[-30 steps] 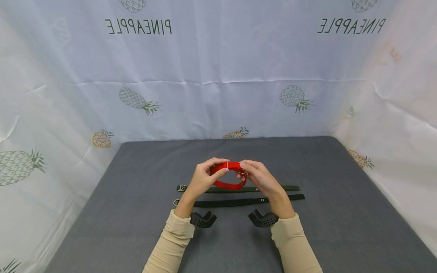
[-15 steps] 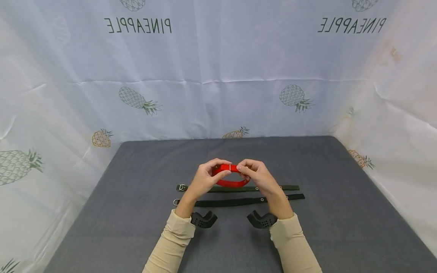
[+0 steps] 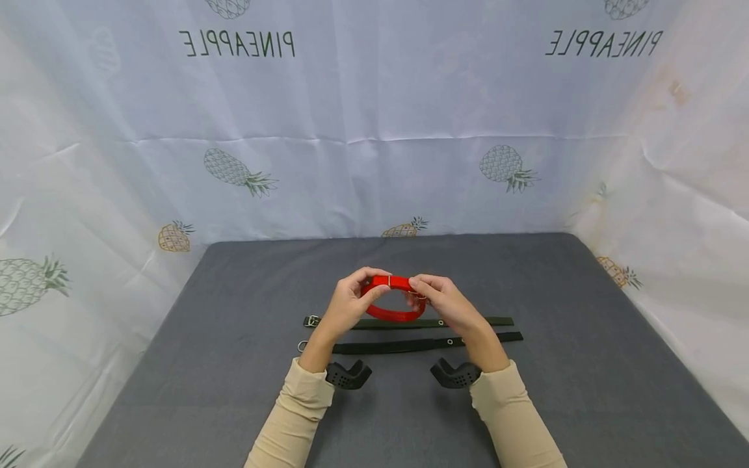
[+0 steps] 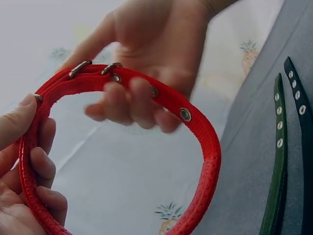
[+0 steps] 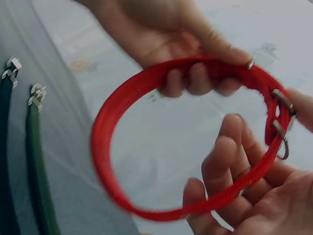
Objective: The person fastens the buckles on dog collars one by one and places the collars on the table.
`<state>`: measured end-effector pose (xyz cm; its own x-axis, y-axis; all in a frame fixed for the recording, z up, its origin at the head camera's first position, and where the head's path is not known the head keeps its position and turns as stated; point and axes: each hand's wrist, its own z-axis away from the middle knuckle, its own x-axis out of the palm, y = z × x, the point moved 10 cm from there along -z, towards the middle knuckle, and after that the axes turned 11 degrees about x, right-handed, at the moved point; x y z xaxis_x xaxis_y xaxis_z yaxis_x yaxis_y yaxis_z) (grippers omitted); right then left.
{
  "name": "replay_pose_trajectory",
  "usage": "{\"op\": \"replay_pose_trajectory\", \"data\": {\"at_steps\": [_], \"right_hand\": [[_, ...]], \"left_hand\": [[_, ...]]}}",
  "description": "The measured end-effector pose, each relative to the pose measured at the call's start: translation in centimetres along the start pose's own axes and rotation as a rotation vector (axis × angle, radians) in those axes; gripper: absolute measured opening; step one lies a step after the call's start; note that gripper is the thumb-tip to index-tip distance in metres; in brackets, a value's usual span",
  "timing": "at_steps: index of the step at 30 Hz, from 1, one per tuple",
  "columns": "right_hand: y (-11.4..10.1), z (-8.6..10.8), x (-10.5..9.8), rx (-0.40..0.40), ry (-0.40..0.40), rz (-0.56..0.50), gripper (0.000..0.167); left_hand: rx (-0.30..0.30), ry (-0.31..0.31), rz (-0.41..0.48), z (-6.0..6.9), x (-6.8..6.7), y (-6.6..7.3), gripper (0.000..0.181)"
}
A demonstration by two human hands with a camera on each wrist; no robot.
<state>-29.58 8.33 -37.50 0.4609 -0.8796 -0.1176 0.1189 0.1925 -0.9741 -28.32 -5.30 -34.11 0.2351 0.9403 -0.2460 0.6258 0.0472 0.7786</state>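
collar (image 3: 394, 316) looped, long axis apparently left to right, buckle (image 5: 284, 102) rightward.

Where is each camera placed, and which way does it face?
Head: on the head, facing forward and down at the red loop; left hand, right hand, sleeves visible.
Left wrist: on that wrist, facing the red loop and right hand; both hands visible.
Right wrist: on that wrist, facing the red loop and left hand; both hands visible.
Both wrist views share the red loop, green strap and black strap.
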Motion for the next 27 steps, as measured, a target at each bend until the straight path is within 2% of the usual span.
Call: {"op": "replay_pose_trajectory", "data": {"at_steps": [2, 5, 9, 14, 21, 27], "right_hand": [[0.4, 0.1, -0.1, 0.018, -0.02, -0.011, 0.041], [0.5, 0.3, -0.1, 0.002, -0.072, -0.028, 0.041], [0.4, 0.5, -0.3, -0.014, -0.122, -0.051, 0.035], [0.6, 0.8, -1.0, 0.019, -0.122, -0.052, 0.029], [0.3, 1.1, -1.4, -0.023, -0.148, -0.014, 0.027], [0.3, 1.2, -1.3, -0.024, -0.169, -0.021, 0.022]], "left_hand": [[0.004, 0.002, 0.004, -0.1, 0.0, 0.0, 0.026], [0.017, 0.008, 0.005, -0.2, -0.2, 0.1, 0.027], [0.029, 0.009, 0.014, -0.4, -0.5, 0.2, 0.03], [0.028, -0.012, 0.005, -0.6, -0.5, 0.2, 0.027], [-0.023, -0.044, -0.037, -0.5, -0.5, -0.1, 0.023], [0.0, -0.075, -0.044, -0.5, -0.2, -0.2, 0.024]]}}
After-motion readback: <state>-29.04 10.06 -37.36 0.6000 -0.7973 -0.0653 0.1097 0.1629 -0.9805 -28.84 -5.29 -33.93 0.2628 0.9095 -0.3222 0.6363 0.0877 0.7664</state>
